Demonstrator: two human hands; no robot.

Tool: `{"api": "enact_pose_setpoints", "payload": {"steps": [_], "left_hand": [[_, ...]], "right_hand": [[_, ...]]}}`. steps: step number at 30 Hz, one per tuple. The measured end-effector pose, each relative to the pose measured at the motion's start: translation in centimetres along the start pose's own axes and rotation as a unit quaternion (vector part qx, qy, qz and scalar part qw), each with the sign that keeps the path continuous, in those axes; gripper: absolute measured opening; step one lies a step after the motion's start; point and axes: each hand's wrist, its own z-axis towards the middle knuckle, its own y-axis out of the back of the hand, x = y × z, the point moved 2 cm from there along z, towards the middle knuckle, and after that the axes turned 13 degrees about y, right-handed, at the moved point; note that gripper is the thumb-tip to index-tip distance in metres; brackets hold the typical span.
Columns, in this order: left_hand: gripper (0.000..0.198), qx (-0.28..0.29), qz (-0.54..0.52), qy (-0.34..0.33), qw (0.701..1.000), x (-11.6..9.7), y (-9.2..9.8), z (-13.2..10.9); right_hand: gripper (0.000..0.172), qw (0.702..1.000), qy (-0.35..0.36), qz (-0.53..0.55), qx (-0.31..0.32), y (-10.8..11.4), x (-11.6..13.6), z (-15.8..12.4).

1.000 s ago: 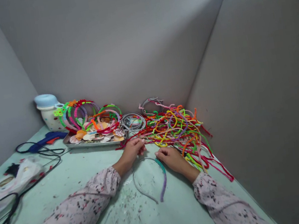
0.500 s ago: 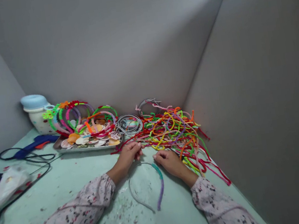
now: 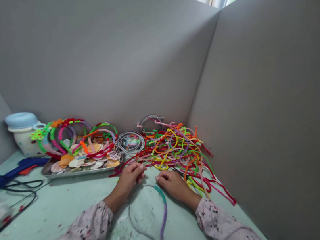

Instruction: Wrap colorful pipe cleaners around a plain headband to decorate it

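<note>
A headband (image 3: pixel 163 205) lies on the table between my forearms, its right side wrapped in teal and purple fuzzy stem, its left side bare grey. Just beyond its top left is my left hand (image 3: pixel 131 178), fingers curled in and thumb against them. My right hand (image 3: pixel 172 182) is bent at the headband's upper right, thumb pressed to the curled fingers. Whether either hand pinches something small is hidden. Close behind both hands spreads a tangled heap of coloured pipe cleaners (image 3: pixel 176 145).
At the back left, a metal tray (image 3: pixel 86 172) holds shells and several wrapped headbands (image 3: pixel 60 137). Bare headbands (image 3: pixel 130 142) lie beside it. Further left are a blue glue gun (image 3: pixel 20 169), its black cable and a lidded jar (image 3: pixel 25 134). Grey partitions (image 3: pixel 93 57) enclose the table (image 3: pixel 70 201).
The camera view has tilted up and turned right, so everything sits lower and further left. The hands keep nearly the same pose beside the headband.
</note>
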Motion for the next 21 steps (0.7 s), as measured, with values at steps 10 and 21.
{"api": "enact_pose_setpoints", "payload": {"steps": [10,21], "left_hand": [[0.033,0.007,0.014,0.009,1.000,-0.1,0.2,0.2],[0.026,0.018,0.005,0.010,1.000,0.1,0.5,0.1]], "right_hand": [[0.023,1.000,0.009,-0.002,-0.011,0.1,0.4,-0.3],[0.025,0.994,-0.042,0.102,-0.012,0.2,-0.9,-0.4]]}}
